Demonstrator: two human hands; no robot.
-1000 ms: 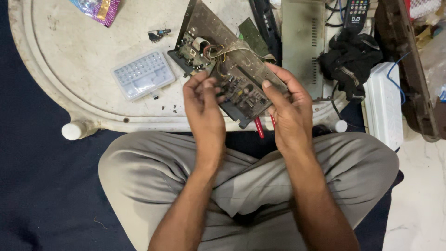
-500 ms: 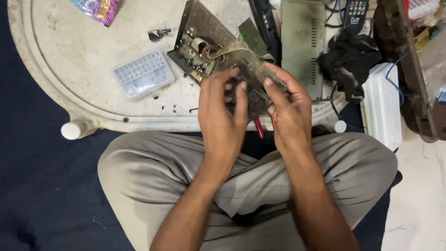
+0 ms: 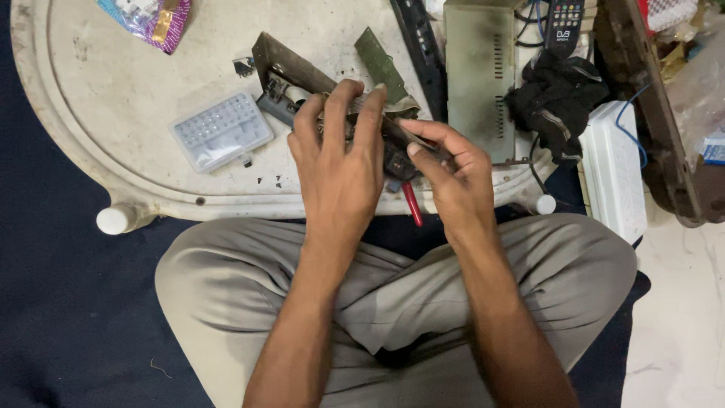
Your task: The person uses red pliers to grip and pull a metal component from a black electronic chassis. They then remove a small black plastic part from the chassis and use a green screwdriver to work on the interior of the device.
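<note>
A brown circuit board [image 3: 281, 66] with parts and wires on it is held tilted, edge up, over the front of a white upturned table [image 3: 113, 106]. My left hand [image 3: 340, 162] lies flat over the board's near face with fingers spread. My right hand [image 3: 451, 175] grips the board's right end between thumb and fingers. A red-handled tool [image 3: 411, 211] pokes out below the board, between my hands. My crossed legs in grey trousers [image 3: 226, 272] are under both arms.
A clear plastic box of small bits [image 3: 220, 131] lies left of the board. A green board piece [image 3: 381, 64], a black strip [image 3: 419, 45], a grey metal case [image 3: 479, 68], a remote [image 3: 565, 21], black cloth [image 3: 555, 102] and a white box [image 3: 613, 170] lie to the right.
The board has been tipped up from flat toward edge-on. My left hand slid over its face and higher; my right hand shifted along its right end.
</note>
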